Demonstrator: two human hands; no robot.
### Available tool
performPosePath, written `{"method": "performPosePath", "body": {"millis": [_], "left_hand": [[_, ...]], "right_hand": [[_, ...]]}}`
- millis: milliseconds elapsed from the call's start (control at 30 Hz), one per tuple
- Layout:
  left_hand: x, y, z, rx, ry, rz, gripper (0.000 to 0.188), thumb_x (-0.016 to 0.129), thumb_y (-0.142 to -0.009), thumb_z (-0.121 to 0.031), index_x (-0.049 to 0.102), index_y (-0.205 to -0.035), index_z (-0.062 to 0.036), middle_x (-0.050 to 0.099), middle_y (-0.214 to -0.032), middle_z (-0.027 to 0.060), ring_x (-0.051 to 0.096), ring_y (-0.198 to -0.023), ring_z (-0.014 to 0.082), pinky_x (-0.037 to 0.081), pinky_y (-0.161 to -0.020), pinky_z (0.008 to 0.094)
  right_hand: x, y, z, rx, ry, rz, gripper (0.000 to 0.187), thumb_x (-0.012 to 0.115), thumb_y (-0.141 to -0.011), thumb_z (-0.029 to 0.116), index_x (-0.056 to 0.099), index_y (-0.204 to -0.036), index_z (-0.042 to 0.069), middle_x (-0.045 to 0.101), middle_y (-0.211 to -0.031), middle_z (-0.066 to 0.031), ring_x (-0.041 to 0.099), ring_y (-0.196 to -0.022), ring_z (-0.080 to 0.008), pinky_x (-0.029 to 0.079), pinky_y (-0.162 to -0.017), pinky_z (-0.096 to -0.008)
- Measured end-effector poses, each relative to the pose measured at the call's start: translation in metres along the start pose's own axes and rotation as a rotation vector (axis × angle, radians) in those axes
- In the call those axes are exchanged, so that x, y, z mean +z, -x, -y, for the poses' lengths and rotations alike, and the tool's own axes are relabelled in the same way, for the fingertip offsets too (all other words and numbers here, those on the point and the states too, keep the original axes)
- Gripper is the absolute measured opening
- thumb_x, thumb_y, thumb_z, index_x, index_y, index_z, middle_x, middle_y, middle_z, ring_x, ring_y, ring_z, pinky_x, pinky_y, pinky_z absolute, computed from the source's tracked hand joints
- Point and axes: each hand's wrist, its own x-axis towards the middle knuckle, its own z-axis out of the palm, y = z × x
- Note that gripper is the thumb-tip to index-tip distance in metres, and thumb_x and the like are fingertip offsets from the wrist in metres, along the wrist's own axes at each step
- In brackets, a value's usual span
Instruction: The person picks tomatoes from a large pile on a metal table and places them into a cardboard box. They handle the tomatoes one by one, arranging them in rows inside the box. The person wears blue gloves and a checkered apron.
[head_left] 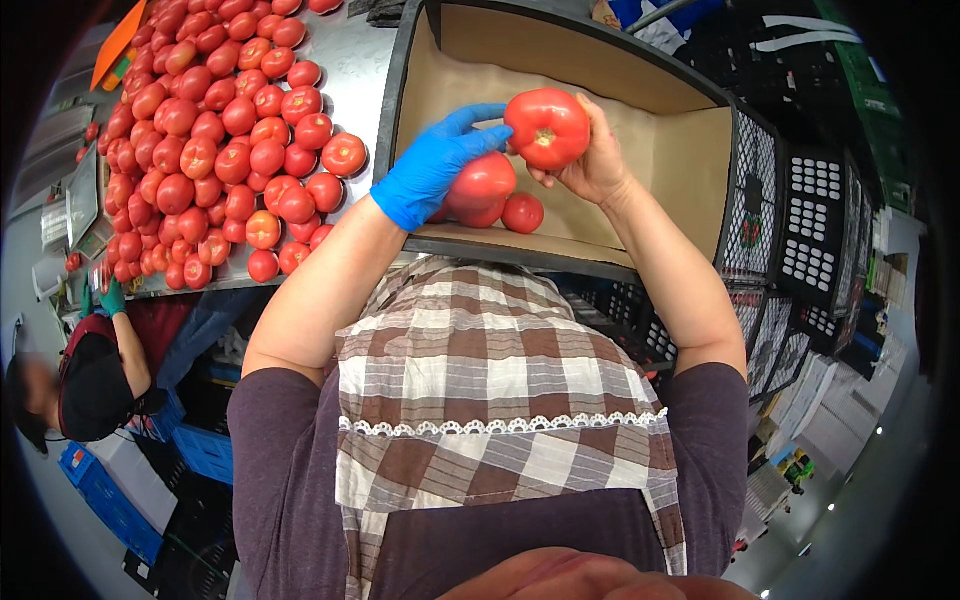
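Note:
My left hand (437, 165), in a blue glove, is closed around a large red tomato (486, 181), much of which shows below the fingers. Its fingertips reach the side of another big tomato (546, 128) held in my bare right hand (597, 160), stem scar facing up. Both hands are over a black crate (440, 245) lined with brown paper (690, 165). Inside, near the closest wall, lies a smaller tomato (523, 213). More red shows beside it, partly hidden under the left hand and its tomato.
A big heap of tomatoes (190, 150) covers the metal table (350, 75) left of the crate. Stacked black crates (810, 220) stand to the right. At the far left, another person (100, 370) with green gloves is at the table, near blue crates (205, 453).

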Motion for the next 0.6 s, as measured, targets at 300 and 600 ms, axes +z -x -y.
{"method": "performPosePath", "body": {"millis": [300, 600], "left_hand": [[0.004, 0.003, -0.004, -0.159, 0.027, 0.094, 0.06, 0.067, -0.097, -0.045, 0.055, -0.137, -0.0022, 0.067, -0.118, 0.0117, 0.067, -0.1, 0.0191, 0.057, -0.086, 0.0334], [0.001, -0.008, -0.006, -0.271, 0.521, 0.122, 0.07, 0.058, -0.096, -0.056, 0.05, -0.143, -0.0034, 0.063, -0.13, 0.0233, 0.071, -0.099, 0.0332, 0.062, -0.081, 0.0502]], "right_hand": [[-0.002, -0.001, -0.006, -0.041, 0.323, -0.257, 0.061, 0.028, -0.108, 0.055, 0.06, -0.118, 0.004, 0.07, -0.081, -0.0152, 0.061, -0.055, -0.0212, 0.044, -0.045, -0.0299], [-0.014, -0.017, -0.048, 0.098, 1.353, 0.116, 0.063, 0.079, -0.074, 0.022, 0.056, -0.131, 0.008, 0.067, -0.109, -0.0192, 0.065, -0.1, -0.0371, 0.054, -0.085, -0.0453]]}}
